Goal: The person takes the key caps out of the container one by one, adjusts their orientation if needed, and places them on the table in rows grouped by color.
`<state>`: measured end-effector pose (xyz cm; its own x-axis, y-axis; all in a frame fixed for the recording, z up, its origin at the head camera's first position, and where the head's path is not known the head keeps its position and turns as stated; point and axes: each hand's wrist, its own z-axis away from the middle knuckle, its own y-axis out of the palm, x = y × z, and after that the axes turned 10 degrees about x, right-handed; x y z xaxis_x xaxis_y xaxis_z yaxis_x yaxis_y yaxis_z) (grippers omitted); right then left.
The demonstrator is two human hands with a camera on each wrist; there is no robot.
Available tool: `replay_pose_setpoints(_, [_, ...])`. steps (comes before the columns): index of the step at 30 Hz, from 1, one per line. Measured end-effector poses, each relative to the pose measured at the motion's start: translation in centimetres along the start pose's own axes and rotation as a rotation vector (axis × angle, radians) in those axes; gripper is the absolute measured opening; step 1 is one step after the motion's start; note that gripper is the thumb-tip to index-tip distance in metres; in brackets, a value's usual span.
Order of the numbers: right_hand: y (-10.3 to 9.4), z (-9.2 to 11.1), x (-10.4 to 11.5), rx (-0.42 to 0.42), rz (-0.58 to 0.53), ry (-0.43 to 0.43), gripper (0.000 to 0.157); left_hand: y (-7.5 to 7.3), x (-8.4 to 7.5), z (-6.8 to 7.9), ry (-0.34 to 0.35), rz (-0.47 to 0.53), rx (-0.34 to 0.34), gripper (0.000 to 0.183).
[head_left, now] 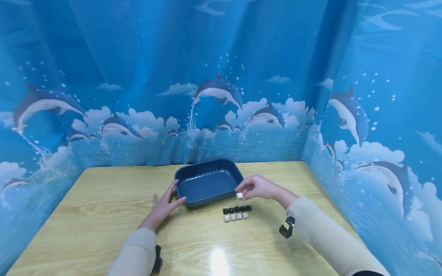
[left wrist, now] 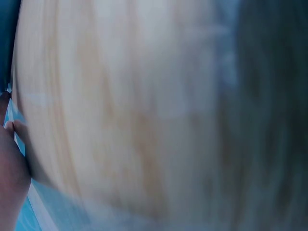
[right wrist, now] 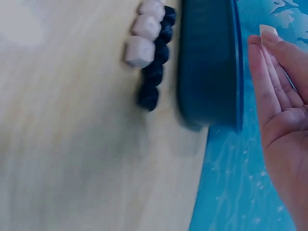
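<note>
In the head view a white keycap (head_left: pixel 239 196) is pinched between the thumb and fingertips of my right hand (head_left: pixel 254 187), raised near the right front corner of a dark blue rectangular tray (head_left: pixel 207 201). The right wrist view shows this keycap (right wrist: pixel 268 30) at the fingertips. My left hand (head_left: pixel 165 207) rests against the tray's left end, fingers spread along its side and thumb at the front rim. Just in front of the tray lie a row of several black keycaps (head_left: pixel 237 209) and a nearer row of several white keycaps (head_left: pixel 233 217).
The wooden table (head_left: pixel 103 214) carries the tray near its back edge. A blue curtain (head_left: pixel 155 76) printed with dolphins hangs behind and along both sides. Black wrist devices (head_left: pixel 286 227) are strapped at the sleeves.
</note>
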<state>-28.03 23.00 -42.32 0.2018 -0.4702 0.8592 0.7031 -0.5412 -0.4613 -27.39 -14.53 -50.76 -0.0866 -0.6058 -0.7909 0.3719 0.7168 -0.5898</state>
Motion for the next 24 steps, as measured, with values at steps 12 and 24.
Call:
replay_pose_setpoints(12, [1.5,2.5,-3.2,-0.144,-0.099,0.049,0.021,-0.1,-0.1,0.0,-0.002,-0.003,-0.002,0.083])
replay_pose_setpoints(24, [2.5,3.7,-5.5,-0.186,-0.051,-0.027,0.022,-0.1,-0.1,-0.1,-0.008,0.005,0.002,0.083])
